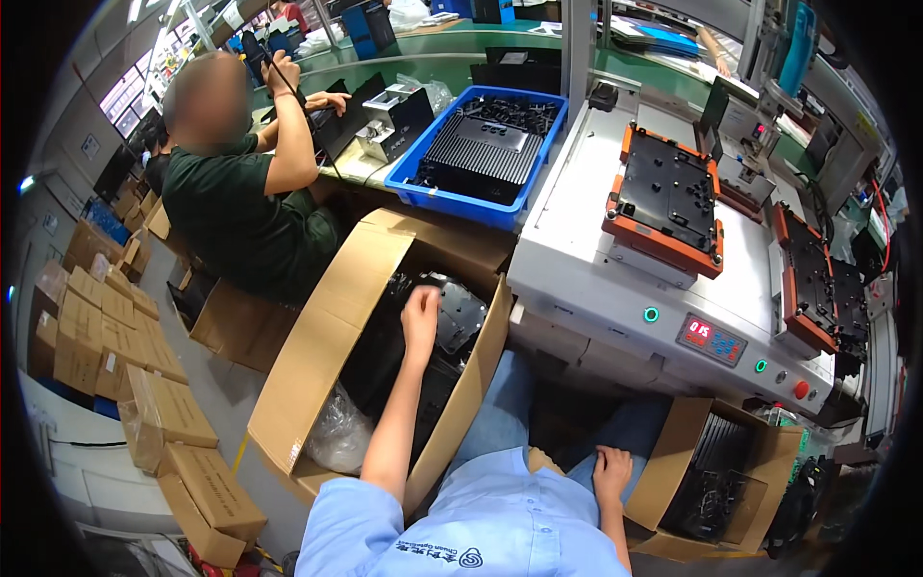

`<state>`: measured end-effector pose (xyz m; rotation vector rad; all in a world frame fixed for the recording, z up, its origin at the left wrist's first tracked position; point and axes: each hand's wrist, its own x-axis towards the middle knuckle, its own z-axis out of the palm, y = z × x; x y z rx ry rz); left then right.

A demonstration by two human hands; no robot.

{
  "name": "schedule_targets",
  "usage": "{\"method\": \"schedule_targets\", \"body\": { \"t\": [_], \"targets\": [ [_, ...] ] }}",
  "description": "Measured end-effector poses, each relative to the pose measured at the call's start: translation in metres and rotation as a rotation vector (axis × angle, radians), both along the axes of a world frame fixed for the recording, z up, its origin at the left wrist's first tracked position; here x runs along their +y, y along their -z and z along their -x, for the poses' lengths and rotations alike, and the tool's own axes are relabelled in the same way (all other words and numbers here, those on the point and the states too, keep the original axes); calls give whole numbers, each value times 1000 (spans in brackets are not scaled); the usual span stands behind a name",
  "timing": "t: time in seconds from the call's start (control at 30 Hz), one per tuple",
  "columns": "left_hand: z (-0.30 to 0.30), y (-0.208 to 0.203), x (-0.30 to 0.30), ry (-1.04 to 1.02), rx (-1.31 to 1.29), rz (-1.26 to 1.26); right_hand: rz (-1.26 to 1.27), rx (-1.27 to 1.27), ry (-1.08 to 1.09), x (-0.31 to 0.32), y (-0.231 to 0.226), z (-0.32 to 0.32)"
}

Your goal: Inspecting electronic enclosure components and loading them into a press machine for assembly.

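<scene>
My left hand (420,310) reaches into a large open cardboard box (322,327) on my left. Its fingers are pinched together over black parts, and I cannot make out what, if anything, is between them. A shiny dark plate (460,317) lies in the box beside this hand. Clear plastic wrap (338,433) is bunched at the box's near end. My right hand (612,471) rests on my right thigh, fingers loosely bent, holding nothing. Nearest to it is a smaller cardboard box (663,471) with black ribbed parts (723,452) inside.
A blue bin (461,204) of black parts stands beyond the large box. The white machine (567,260) carries orange-edged fixtures, one with a black panel (666,188), and a control panel (711,338). A co-worker in a dark shirt (226,212) sits at left. Stacked cartons (101,327) line the floor.
</scene>
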<state>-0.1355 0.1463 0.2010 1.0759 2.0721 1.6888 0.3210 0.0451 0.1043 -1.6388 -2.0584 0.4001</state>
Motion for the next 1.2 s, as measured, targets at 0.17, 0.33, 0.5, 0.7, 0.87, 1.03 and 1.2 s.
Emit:
{"method": "schedule_targets", "body": {
  "t": [0.17, 0.33, 0.5, 0.7, 0.87, 1.03, 1.2],
  "targets": [
    [-38, 48, -66, 47, 214, 229, 6, -48, -11, 2, 7, 0],
    [-54, 64, -64, 190, 437, 430, -24, -100, -15, 5, 13, 0],
    [-40, 75, -47, 154, 502, 465, -28, -77, -1, 7, 7, 2],
    [-44, 78, -43, 114, 543, 279, 8, -61, 7, 6, 10, -1],
    [-42, 41, -37, 3, 453, 101, 25, -82, 7, 7, 14, -3],
    [-33, 5, -35, -69, 341, -4, 21, -71, -5, 7, 14, 1],
    [-52, -54, -55, -130, 367, -46, 75, -44, 6, 4, 6, -3]
  ]
}}
